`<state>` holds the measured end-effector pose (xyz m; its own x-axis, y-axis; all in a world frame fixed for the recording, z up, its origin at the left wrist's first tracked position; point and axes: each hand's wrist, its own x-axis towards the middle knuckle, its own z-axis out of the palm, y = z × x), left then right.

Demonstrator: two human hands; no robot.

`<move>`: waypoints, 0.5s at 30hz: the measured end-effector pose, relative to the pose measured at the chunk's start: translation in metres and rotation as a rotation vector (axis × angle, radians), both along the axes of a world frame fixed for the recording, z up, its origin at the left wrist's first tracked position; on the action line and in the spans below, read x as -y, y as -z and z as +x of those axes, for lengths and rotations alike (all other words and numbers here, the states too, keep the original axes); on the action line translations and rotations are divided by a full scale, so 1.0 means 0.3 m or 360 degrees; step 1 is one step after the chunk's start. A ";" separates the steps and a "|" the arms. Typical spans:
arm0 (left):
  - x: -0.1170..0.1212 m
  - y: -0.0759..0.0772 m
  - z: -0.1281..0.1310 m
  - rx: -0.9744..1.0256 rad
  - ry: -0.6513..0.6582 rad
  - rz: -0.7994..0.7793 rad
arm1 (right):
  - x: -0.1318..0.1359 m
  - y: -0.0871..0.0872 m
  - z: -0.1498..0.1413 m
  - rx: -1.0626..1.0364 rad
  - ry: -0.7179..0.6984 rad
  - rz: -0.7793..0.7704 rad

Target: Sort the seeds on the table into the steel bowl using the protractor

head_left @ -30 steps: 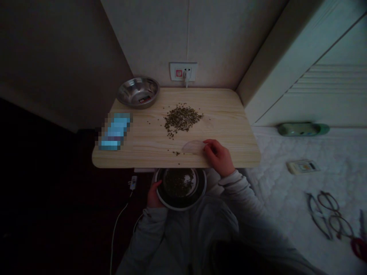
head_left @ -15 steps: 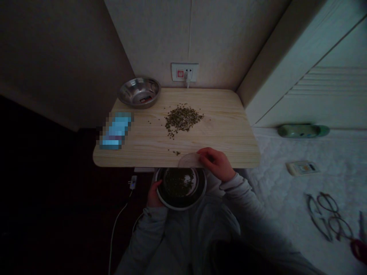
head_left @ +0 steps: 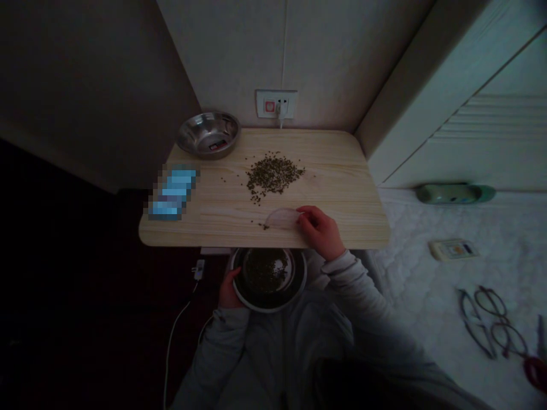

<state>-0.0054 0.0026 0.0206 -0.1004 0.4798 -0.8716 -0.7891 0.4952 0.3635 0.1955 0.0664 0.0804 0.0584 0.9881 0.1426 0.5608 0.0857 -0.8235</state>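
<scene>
My right hand (head_left: 319, 230) pinches a thin, clear plastic scraper (head_left: 282, 218) with a rounded edge, low over the front of the wooden table (head_left: 342, 171). The scraper's left end is beside a few stray beans (head_left: 264, 226). Farther back, small dark green beans (head_left: 274, 174) lie spread in a loose patch. Below the table edge, my left hand (head_left: 231, 291) grips the left rim of a bowl (head_left: 270, 311). Many similar beans show inside this bowl. The fingers under the bowl are hidden.
A steel bowl (head_left: 209, 136) stands at the table's back left, with a blurred phone (head_left: 174, 193) in front. A wall socket (head_left: 276, 104) holds a plug. On the white bedding (head_left: 410, 296) at right lie glasses (head_left: 491, 302), a small box (head_left: 453, 249) and a green object (head_left: 455, 193).
My right hand and the scraper have moved away from me, from the table's front edge onto the tabletop by the stray beans. My left hand still holds the bowl.
</scene>
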 end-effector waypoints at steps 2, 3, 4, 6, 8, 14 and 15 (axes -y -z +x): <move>-0.001 0.003 0.002 0.0051 0.0046 0.0003 | 0.002 -0.003 0.002 0.0001 -0.0041 -0.0017; -0.002 0.002 0.004 0.0082 0.0067 -0.0005 | 0.003 -0.004 0.003 -0.0010 -0.0060 -0.0028; -0.004 0.000 0.006 0.0089 0.0072 -0.0021 | 0.004 -0.005 0.004 -0.0028 -0.0072 -0.0039; -0.009 -0.010 0.009 0.0064 0.0058 -0.0062 | 0.005 -0.006 0.005 -0.0060 -0.0069 -0.0056; -0.013 -0.021 0.011 0.0033 0.0043 -0.0105 | 0.006 -0.005 0.005 -0.0076 -0.0064 -0.0064; -0.014 -0.028 0.009 -0.0040 0.0007 -0.0064 | 0.010 -0.009 -0.006 -0.0071 -0.0092 -0.0066; -0.013 -0.027 0.008 -0.0076 -0.0001 -0.0038 | 0.011 -0.009 -0.009 -0.0068 -0.0096 -0.0064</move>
<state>-0.0029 0.0065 0.0286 -0.1426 0.4591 -0.8768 -0.7715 0.5034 0.3891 0.1927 0.0630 0.0832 0.0039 0.9949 0.1011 0.5199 0.0844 -0.8500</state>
